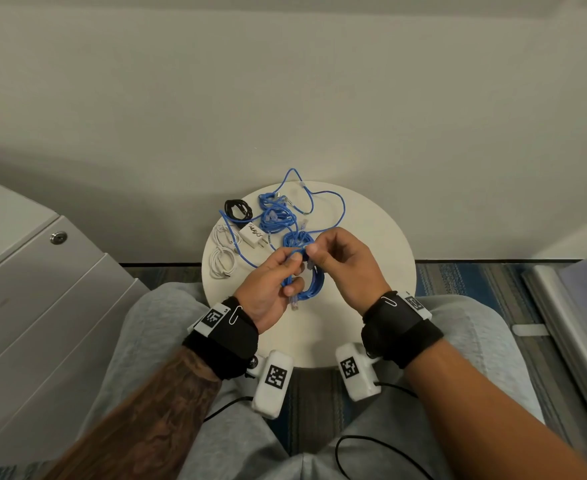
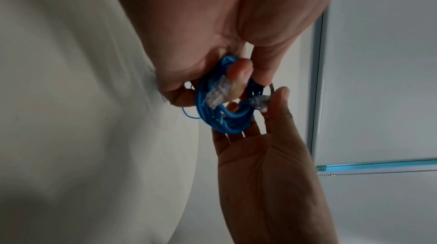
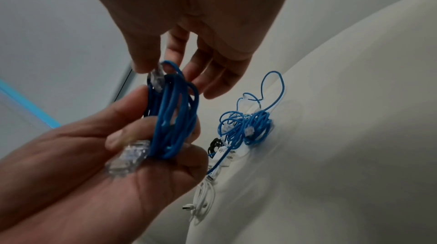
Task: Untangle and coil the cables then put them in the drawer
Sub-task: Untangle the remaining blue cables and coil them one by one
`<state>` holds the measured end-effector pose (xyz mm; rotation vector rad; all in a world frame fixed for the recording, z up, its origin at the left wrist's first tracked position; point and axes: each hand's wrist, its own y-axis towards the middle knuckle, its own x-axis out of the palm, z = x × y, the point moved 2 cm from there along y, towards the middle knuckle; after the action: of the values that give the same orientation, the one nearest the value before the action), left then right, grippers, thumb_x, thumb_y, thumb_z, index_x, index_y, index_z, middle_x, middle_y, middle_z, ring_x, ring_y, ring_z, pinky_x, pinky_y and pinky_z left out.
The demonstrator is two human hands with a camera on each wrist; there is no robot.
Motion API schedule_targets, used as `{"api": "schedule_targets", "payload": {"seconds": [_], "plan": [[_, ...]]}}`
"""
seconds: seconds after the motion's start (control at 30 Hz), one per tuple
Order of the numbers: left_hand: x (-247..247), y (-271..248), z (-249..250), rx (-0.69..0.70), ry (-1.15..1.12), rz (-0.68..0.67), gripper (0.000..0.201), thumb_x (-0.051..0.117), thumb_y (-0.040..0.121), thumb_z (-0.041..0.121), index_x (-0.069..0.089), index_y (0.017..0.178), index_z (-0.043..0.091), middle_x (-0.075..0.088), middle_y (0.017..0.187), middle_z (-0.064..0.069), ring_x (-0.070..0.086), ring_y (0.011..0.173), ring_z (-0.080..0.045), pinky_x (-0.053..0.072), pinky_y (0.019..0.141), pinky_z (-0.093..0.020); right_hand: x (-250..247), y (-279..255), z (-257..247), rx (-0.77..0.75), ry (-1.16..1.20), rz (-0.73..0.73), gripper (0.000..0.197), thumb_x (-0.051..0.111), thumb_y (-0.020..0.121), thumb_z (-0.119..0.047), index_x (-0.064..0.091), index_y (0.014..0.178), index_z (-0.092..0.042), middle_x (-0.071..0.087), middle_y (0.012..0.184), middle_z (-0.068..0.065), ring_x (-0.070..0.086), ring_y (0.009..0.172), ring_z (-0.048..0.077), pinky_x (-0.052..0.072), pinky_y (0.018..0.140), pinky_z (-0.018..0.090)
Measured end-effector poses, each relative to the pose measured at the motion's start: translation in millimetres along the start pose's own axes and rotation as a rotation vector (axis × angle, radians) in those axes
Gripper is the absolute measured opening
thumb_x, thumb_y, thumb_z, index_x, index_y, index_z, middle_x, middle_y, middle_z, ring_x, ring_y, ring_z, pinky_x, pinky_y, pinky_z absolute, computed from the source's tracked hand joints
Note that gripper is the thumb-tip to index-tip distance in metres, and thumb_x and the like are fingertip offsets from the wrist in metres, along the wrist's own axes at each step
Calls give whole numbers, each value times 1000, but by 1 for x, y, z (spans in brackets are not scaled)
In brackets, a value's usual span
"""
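both hands [image 1: 271, 285] [image 1: 340, 261] have fingers curled round one blue coil [image 1: 302, 271]; cabinet drawers [image 1: 43, 306] closed.

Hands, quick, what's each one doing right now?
Left hand: closed, gripping the blue coil.
Right hand: thumb and forefinger pinching the coil's plug end, other fingers loose.

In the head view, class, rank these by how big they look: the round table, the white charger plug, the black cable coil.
1. round table
2. black cable coil
3. white charger plug

The last two look close in size; that order is unsure.
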<state>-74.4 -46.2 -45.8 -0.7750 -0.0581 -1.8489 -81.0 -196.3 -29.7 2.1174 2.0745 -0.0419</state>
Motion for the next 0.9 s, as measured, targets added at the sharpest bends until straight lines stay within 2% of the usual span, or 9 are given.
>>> {"api": "schedule_targets", "payload": {"seconds": [0.1, 0.17, 0.23, 0.33, 0.43, 0.53, 0.6, 0.77, 0.9], "plan": [[3, -1, -1, -12, 8, -39, 16, 43, 103, 16, 59, 105, 15, 45, 80, -3, 30, 53, -8, 30, 50, -15, -3, 1, -2, -26, -21, 31, 13, 68, 94, -16, 62, 83, -16, 68, 72, 6, 62, 71, 19, 52, 77, 45], [5, -2, -1, 11, 46, -73, 23, 46, 101, 12, 54, 123, 13, 49, 79, -2, 32, 55, -7, 32, 51, -15, -5, 2, -2, -34, -28, 54, 12, 69, 94, -15, 65, 82, -16, 68, 73, 10, 62, 70, 22, 52, 78, 48], [6, -2, -2, 86, 170, -80, 36, 49, 99, 5, 49, 134, 13, 53, 80, 2, 32, 54, -6, 34, 52, -15, -7, 2, -1, -51, -34, 68, 10, 70, 92, -17, 68, 83, -15, 68, 75, 15, 62, 72, 33, 53, 76, 48], [6, -1, -6, 163, 275, -27, 37, 52, 98, 3, 50, 134, 10, 54, 76, 6, 32, 51, -6, 33, 51, -16, -4, -1, -1, -59, -34, 93, 7, 73, 90, -16, 72, 86, -10, 70, 78, 14, 63, 77, 37, 54, 75, 48], [2, 0, -6, 176, 276, 43, 34, 53, 98, 6, 52, 132, 8, 54, 77, 7, 33, 52, -5, 33, 50, -16, -5, 0, 0, -36, -44, 57, 8, 73, 90, -19, 75, 92, -11, 73, 86, 6, 67, 82, 26, 57, 80, 45], [-3, 0, -4, 170, 265, 73, 31, 53, 98, 6, 53, 129, 6, 55, 88, -1, 33, 51, -5, 34, 50, -15, -10, 2, 0, -20, -64, -61, 14, 72, 91, -17, 75, 104, -13, 73, 95, 2, 68, 92, 21, 58, 86, 40], [-5, -2, -3, 165, 272, 49, 30, 53, 98, 7, 53, 128, 6, 54, 96, -7, 32, 51, -6, 33, 51, -16, -11, 2, 1, -24, -70, -70, 15, 73, 90, -12, 75, 105, -11, 73, 94, 5, 67, 90, 21, 58, 86, 41], [0, -2, -3, 149, 252, -25, 41, 52, 96, -2, 47, 135, 11, 55, 85, 1, 34, 53, -7, 35, 52, -17, -10, 1, 1, -29, -42, -14, 11, 71, 90, -8, 74, 101, -9, 73, 91, 6, 66, 84, 14, 58, 83, 37], [2, 1, -6, 166, 279, 16, 36, 52, 99, 6, 48, 135, 8, 54, 76, 7, 33, 53, -7, 35, 51, -17, -4, -4, -1, -85, -131, 65, 10, 70, 91, -10, 75, 99, -14, 70, 94, 0, 64, 86, 11, 54, 76, 24]]}}
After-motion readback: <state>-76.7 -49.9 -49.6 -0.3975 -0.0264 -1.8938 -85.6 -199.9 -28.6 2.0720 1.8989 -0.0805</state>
